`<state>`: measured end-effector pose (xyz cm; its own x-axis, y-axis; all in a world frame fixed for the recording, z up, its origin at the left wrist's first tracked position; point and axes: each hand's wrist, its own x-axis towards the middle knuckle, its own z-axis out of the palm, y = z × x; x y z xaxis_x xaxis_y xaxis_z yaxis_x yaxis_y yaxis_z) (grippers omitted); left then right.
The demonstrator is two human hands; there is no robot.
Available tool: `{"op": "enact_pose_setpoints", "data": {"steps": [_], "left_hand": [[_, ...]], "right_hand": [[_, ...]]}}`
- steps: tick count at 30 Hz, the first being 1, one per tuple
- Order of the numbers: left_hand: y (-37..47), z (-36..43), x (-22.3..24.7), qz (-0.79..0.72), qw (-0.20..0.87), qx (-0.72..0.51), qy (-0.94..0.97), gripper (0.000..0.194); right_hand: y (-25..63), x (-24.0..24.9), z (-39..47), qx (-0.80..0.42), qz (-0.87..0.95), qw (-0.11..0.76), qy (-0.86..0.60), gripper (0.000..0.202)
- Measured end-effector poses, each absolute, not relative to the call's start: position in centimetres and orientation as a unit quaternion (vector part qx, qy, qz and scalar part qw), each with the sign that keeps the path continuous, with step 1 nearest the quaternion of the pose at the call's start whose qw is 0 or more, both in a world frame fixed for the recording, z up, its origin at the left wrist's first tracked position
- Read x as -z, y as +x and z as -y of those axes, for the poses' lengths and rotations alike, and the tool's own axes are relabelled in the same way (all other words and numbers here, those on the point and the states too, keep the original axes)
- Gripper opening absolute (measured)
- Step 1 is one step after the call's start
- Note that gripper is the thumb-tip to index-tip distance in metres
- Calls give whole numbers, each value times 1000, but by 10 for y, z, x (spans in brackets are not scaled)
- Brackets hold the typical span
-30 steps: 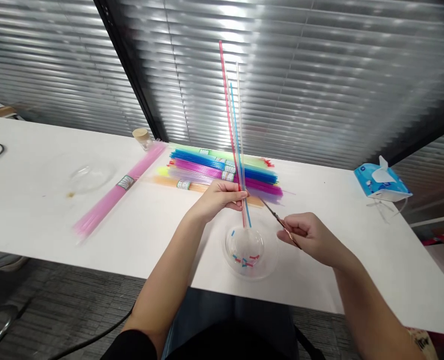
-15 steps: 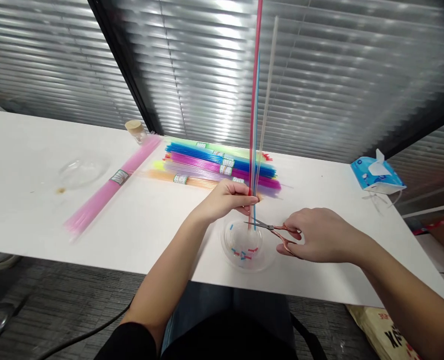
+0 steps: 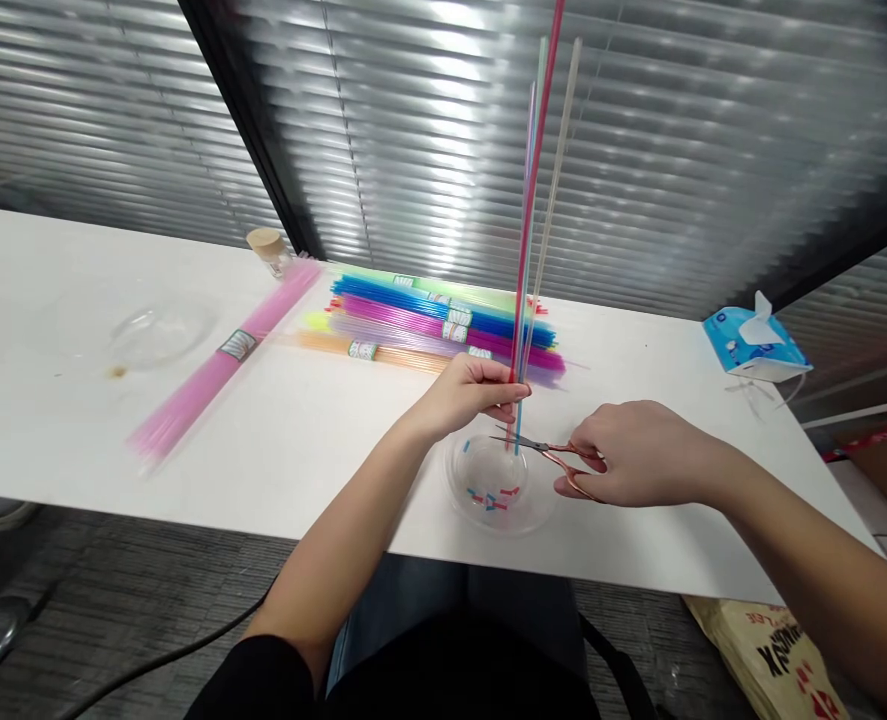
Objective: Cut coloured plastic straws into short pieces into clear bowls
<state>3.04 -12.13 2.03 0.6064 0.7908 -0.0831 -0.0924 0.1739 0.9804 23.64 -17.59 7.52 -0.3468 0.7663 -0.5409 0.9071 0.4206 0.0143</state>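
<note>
Left hand (image 3: 477,396) pinching straws (image 3: 527,255) near-upright mid-frame, right hand (image 3: 634,455) lower right holding scissors (image 3: 538,447), blades apart at the bottom ends.

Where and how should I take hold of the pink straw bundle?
Probably by the labelled band near the middle of the pink straw bundle, from above, gripping across its width: it lies flat and diagonal on the table, long and narrow.

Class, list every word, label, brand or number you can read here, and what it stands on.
No text reads with certainty.
Tan bag: dark and red lettering, too tilted and blurred.
Labels on the straw bundles: too small.
Blue tissue box: printed marks, too small.
</note>
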Motion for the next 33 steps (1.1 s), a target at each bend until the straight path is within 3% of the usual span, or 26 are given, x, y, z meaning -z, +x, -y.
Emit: {"op": "enact_pose_setpoints", "data": {"steps": [19, 33], "left_hand": [[31, 115, -11, -304, 714, -348, 527, 21], [32, 111, -4, -288, 707, -334, 552, 21]], "right_hand": [[234, -76, 172, 177, -803, 245, 514, 58], [235, -77, 174, 230, -789, 237, 519, 51]]}}
